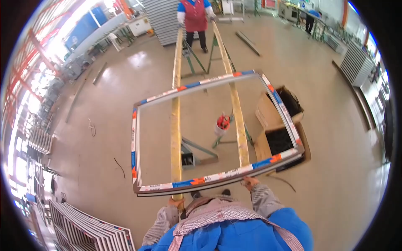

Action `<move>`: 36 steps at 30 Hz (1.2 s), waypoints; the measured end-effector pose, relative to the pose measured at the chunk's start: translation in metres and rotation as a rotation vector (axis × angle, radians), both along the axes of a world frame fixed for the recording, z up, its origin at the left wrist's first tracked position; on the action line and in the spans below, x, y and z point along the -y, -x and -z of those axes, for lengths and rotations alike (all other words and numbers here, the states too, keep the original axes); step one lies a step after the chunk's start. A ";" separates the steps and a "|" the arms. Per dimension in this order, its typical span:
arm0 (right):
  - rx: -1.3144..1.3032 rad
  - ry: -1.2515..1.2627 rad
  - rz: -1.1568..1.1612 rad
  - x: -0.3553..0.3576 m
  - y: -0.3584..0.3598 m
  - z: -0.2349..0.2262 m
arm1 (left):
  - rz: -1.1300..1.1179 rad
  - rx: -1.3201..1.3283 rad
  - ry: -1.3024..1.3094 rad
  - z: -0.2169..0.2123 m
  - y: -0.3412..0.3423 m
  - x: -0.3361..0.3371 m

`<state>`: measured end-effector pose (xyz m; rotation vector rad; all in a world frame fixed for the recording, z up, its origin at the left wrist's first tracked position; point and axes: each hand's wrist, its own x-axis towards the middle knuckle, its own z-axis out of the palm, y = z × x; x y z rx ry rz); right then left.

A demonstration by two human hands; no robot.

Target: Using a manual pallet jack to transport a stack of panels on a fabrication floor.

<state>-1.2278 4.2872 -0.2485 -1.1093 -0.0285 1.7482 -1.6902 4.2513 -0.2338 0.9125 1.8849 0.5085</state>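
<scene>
- Our left hand [176, 203] is closed round the near end of the left rail [176, 125].
- Our right hand [250, 181] is at the near end of the right rail [235, 104], touching the frame [136, 142]; we cannot tell how tightly it grips.
- The frame lies flat across both rails, just ahead of us.
- At the far end, another person [195, 16] holds the rails with gloved hands.
- Two open boxes [268, 115] sit on the floor to the right, beneath the frame's right side.
- A white bucket [222, 125] stands between the rails.
</scene>
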 end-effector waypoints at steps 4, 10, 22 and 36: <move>-0.048 0.054 0.130 0.011 0.011 -0.039 | 0.018 -0.044 0.061 -0.023 -0.007 -0.003; 0.052 0.097 0.102 0.031 0.013 -0.060 | 0.044 -0.045 0.044 -0.038 -0.013 -0.012; 0.129 0.202 0.072 0.040 -0.008 -0.049 | 0.044 -0.095 0.131 -0.026 -0.016 -0.009; 0.008 0.294 -0.339 0.030 -0.051 -0.002 | -0.310 0.071 0.069 -0.039 -0.054 -0.015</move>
